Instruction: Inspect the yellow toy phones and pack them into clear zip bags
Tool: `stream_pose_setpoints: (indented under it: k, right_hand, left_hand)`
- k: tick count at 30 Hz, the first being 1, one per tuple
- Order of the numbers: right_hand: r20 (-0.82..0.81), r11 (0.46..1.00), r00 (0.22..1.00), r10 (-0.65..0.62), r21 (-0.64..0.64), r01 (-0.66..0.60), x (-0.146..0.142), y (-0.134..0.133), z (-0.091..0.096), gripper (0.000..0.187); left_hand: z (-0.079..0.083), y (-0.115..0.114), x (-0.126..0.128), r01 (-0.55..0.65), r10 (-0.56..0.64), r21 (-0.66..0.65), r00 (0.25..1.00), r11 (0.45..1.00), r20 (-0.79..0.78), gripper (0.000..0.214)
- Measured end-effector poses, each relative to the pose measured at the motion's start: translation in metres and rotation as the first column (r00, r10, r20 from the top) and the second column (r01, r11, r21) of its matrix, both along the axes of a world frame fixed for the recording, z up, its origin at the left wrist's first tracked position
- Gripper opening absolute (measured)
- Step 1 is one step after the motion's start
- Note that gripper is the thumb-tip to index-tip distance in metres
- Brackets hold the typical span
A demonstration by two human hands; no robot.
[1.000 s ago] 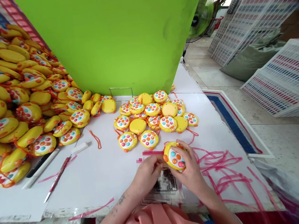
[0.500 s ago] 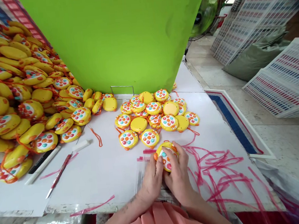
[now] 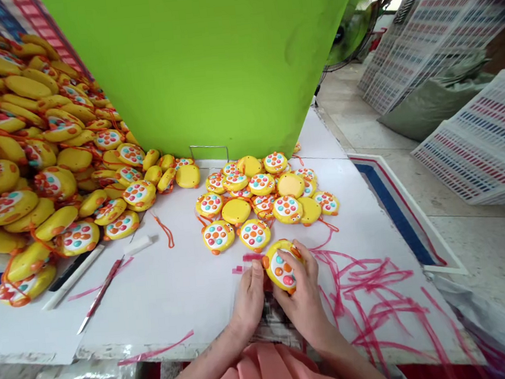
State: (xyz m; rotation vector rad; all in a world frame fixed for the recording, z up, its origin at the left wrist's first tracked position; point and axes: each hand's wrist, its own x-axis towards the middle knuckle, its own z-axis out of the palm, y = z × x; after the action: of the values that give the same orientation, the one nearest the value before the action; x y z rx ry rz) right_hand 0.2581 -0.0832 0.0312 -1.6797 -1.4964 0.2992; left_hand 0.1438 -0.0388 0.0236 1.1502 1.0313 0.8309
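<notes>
My right hand [image 3: 303,289] is closed round a yellow, animal-shaped toy [image 3: 282,268] with a white face and coloured round buttons. The toy is tilted, its buttons facing up. To its left, my left hand [image 3: 248,297] is apart from the toy, thumb up and fingers curled together; what they hold, if anything, is hidden. Pink strips [image 3: 237,269] lie just beyond the left fingertips. Past both hands, a cluster of similar toys [image 3: 255,234] lies on the white tabletop [image 3: 190,285], some face up and some showing plain yellow backs.
A large heap of yellow toys [image 3: 28,139] fills the left. A green panel [image 3: 204,63] stands at the back. A craft knife [image 3: 99,296], a white marker-like stick [image 3: 73,278] and an orange cord loop [image 3: 165,230] lie left. Tangled pink strips [image 3: 378,290] cover the right side.
My left hand has come off the toy and moved slightly left. The toy stays in my right hand, more of its face now showing. The view has shifted slightly.
</notes>
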Motion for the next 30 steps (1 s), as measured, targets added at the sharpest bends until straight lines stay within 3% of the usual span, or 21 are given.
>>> stream_pose_setpoints:
  k: [6, 10, 12, 14, 15, 17, 19, 20, 21, 22, 24, 26, 30]
  right_hand:
    - [0.042, 0.998, 0.998, 0.050, -0.040, -0.048, 0.001, -0.003, 0.002, 0.048]
    - [0.149, 0.993, 0.983, 0.107, -0.067, -0.098, 0.007, -0.011, -0.006, 0.051]
    - [0.229, 0.991, 0.965, 0.128, -0.076, -0.114, 0.013, -0.013, -0.018, 0.051]
    - [0.311, 0.984, 0.936, 0.167, -0.111, -0.139, 0.017, -0.015, -0.033, 0.051]
    - [0.347, 0.981, 0.920, 0.182, -0.132, -0.144, 0.019, -0.016, -0.039, 0.052]
    - [0.390, 0.976, 0.899, 0.200, -0.164, -0.145, 0.020, -0.017, -0.046, 0.054]
    - [0.392, 0.976, 0.898, 0.200, -0.163, -0.146, 0.020, -0.018, -0.044, 0.057]
    - [0.382, 0.977, 0.903, 0.197, -0.151, -0.149, 0.020, -0.017, -0.040, 0.057]
    - [0.369, 0.979, 0.909, 0.193, -0.134, -0.153, 0.020, -0.015, -0.034, 0.054]
    - [0.355, 0.981, 0.916, 0.186, -0.112, -0.156, 0.020, -0.013, -0.027, 0.051]
    - [0.328, 0.985, 0.929, 0.173, -0.062, -0.162, 0.022, -0.008, -0.015, 0.042]
    - [0.302, 0.986, 0.940, 0.162, -0.010, -0.167, 0.025, -0.004, -0.005, 0.036]
    - [0.249, 0.980, 0.954, 0.168, 0.066, -0.190, 0.031, -0.003, 0.009, 0.030]
  left_hand:
    - [0.012, 0.001, -0.006, 0.185, -0.190, 0.067, 0.979, 0.981, 0.077, 0.044]
    - [0.015, 0.007, -0.035, 0.297, -0.277, 0.143, 0.950, 0.944, -0.146, 0.042]
    - [0.018, 0.017, -0.064, 0.289, -0.204, 0.193, 0.908, 0.938, -0.366, 0.036]
    - [0.021, 0.028, -0.103, 0.192, 0.017, 0.267, 0.783, 0.944, -0.622, 0.028]
    - [0.023, 0.033, -0.125, 0.113, 0.171, 0.313, 0.643, 0.943, -0.747, 0.026]
    - [0.024, 0.041, -0.171, -0.026, 0.323, 0.356, 0.488, 0.934, -0.811, 0.032]
    - [0.019, 0.046, -0.215, -0.143, 0.423, 0.397, 0.311, 0.906, -0.851, 0.044]
    - [0.015, 0.047, -0.235, -0.170, 0.427, 0.407, 0.108, 0.898, -0.898, 0.047]
    - [0.010, 0.048, -0.251, -0.179, 0.381, 0.382, -0.042, 0.907, -0.923, 0.049]
    - [0.004, 0.048, -0.264, -0.178, 0.315, 0.333, -0.124, 0.926, -0.941, 0.050]
    - [-0.004, 0.048, -0.281, -0.239, 0.249, 0.293, -0.200, 0.926, -0.948, 0.051]
    - [-0.006, 0.047, -0.285, -0.242, 0.238, 0.283, -0.200, 0.928, -0.950, 0.051]
    - [0.013, 0.047, -0.265, -0.185, 0.304, 0.332, -0.165, 0.925, -0.938, 0.042]
